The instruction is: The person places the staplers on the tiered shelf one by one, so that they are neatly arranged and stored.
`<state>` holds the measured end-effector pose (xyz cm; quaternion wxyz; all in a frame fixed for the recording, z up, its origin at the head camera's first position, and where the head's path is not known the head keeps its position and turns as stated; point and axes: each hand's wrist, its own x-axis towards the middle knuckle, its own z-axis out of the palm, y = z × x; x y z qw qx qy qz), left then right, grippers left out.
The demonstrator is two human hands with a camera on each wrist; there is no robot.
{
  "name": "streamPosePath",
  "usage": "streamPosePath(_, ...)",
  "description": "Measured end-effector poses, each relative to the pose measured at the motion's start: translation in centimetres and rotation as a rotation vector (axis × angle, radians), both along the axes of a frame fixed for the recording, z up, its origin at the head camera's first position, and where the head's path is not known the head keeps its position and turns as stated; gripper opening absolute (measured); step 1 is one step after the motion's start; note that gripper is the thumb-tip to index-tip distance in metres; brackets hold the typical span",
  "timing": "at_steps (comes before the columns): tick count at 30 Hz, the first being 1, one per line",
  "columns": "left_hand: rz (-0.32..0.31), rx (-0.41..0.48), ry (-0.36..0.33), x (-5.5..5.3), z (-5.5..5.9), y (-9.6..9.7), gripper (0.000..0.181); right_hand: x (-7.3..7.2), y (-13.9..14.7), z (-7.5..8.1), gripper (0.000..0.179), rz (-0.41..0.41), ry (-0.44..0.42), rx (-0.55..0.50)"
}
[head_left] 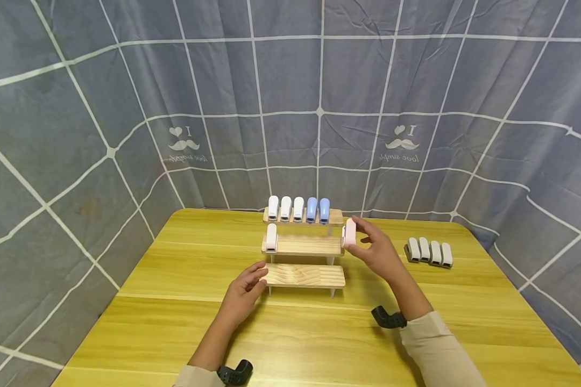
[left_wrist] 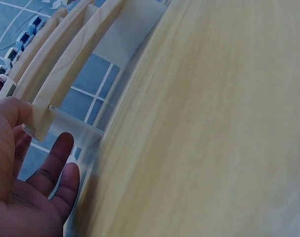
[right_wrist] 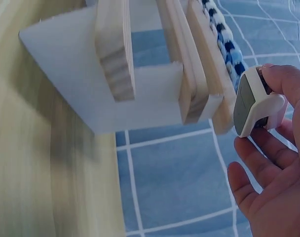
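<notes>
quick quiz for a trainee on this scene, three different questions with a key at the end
1. Count: how many small glossy blue staplers stand on the rear pale wooden shelf?

2. True or false: the person's left hand touches the left end of the front pale wooden shelf.

3. Multiple choice: the compact rounded stapler held in the person's right hand is mainly which colour?
a) blue
b) pink
c) black

Key:
1. Two.
2. True.
3. b, pink.
</notes>
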<state>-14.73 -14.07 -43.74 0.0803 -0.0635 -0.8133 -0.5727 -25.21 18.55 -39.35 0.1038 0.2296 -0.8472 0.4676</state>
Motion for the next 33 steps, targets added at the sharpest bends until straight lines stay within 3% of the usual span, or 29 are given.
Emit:
streamPosePath(12,0.000,0.009,0.008,-0.1,0.0,-0.1,0.029,0.6,-2.8,0.7,0.073,0.041,0.027,-0.020)
streamPosePath(22,0.004,0.018,0.018,0.1,0.1,0.1,0.029,1.1,-5.5,0.6,0.070,0.080,0.003,-0.059)
streamPosePath(33,0.013,0.031,0.017,0.0,-0.2,0.2,0.029,1.5,-8.5,0.2,0.071,0.113,0.007,-0.033)
